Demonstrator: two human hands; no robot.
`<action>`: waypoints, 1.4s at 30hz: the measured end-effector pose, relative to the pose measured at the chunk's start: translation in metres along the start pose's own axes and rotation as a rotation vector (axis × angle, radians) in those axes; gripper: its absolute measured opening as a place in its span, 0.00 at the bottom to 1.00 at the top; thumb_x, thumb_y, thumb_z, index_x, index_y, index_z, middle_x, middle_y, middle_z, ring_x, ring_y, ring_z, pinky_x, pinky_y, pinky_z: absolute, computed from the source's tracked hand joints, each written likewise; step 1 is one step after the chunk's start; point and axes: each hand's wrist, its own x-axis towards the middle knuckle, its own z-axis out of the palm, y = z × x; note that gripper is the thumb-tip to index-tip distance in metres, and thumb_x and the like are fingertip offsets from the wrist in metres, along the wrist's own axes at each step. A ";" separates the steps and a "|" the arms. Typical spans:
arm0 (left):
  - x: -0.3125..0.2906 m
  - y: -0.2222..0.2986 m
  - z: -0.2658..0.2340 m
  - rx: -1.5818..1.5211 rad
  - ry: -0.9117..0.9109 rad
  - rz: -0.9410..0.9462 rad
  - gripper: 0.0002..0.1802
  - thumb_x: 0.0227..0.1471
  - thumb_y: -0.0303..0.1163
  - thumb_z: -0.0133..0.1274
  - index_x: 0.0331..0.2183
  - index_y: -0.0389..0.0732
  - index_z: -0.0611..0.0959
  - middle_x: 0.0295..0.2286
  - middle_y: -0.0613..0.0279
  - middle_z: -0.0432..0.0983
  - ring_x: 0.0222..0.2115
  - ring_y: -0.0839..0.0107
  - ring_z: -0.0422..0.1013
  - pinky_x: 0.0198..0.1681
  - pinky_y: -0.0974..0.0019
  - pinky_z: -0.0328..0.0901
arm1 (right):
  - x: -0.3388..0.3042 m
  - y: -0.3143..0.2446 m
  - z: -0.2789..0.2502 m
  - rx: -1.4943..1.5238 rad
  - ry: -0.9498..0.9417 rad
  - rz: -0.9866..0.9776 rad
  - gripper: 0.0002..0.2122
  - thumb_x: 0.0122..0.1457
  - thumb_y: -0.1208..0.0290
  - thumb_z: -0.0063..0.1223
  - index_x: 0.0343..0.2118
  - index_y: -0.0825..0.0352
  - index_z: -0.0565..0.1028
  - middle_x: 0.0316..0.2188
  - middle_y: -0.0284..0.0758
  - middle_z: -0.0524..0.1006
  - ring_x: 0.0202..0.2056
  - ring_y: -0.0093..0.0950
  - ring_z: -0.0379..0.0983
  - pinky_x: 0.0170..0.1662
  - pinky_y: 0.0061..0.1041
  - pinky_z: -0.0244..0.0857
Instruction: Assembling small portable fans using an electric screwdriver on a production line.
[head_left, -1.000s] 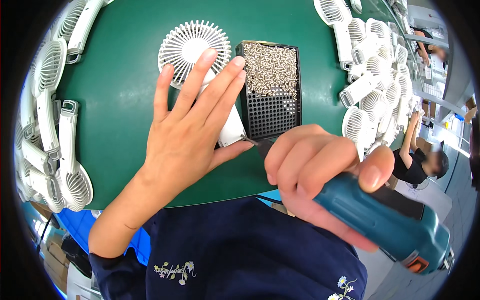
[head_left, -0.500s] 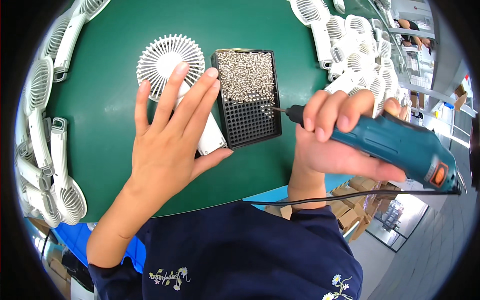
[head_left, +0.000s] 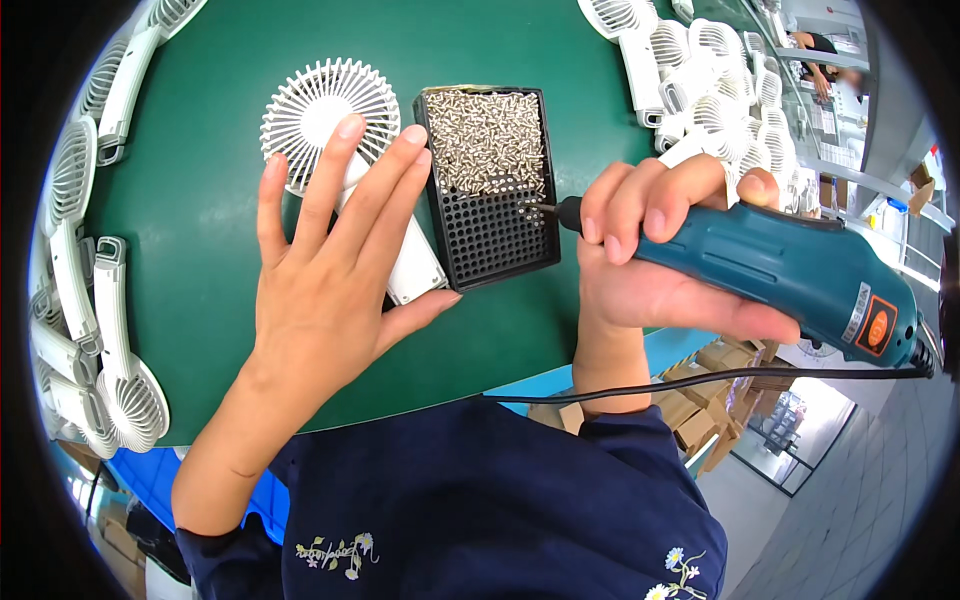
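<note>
My left hand lies with fingers spread over a white handheld fan, whose round slatted head points away from me; its handle shows between my thumb and forefinger. In my right hand is a teal electric screwdriver, its bit pointing left. The bit's tip is over a black screw tray just right of the fan. Small silver screws heap in the tray's far half, and some stand in holes of the near grid. Whether a screw sits on the bit is too small to tell.
White fans line the table's left edge, and a pile of more fans lies at the far right. The screwdriver's black cable runs in front of my right forearm. Cardboard boxes stand below the table's right side.
The screwdriver has shifted slightly left, its bit further over the tray's holes. My left hand stays spread on the fan. The whole view has shifted a little.
</note>
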 end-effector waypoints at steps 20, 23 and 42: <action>-0.003 -0.003 0.007 -0.090 0.094 0.009 0.49 0.39 0.55 0.61 0.59 0.40 0.69 0.62 0.69 0.61 0.65 0.60 0.50 0.67 0.44 0.35 | -0.017 -0.016 0.078 0.141 -0.213 0.112 0.33 0.58 0.38 0.52 0.57 0.58 0.60 0.26 0.34 0.69 0.15 0.24 0.64 0.17 0.24 0.63; -0.003 -0.004 0.011 -0.104 0.118 0.013 0.47 0.39 0.54 0.60 0.59 0.41 0.70 0.62 0.71 0.61 0.65 0.62 0.50 0.67 0.45 0.36 | -0.019 -0.010 0.078 0.120 -0.217 0.092 0.34 0.57 0.37 0.51 0.57 0.57 0.59 0.26 0.35 0.70 0.15 0.25 0.64 0.17 0.25 0.64; -0.010 -0.020 -0.010 -0.450 0.021 0.149 0.39 0.40 0.37 0.63 0.57 0.43 0.73 0.59 0.67 0.65 0.65 0.61 0.52 0.67 0.37 0.28 | -0.021 -0.005 0.081 0.131 -0.139 0.042 0.36 0.55 0.35 0.52 0.57 0.57 0.60 0.25 0.33 0.68 0.14 0.23 0.64 0.16 0.24 0.64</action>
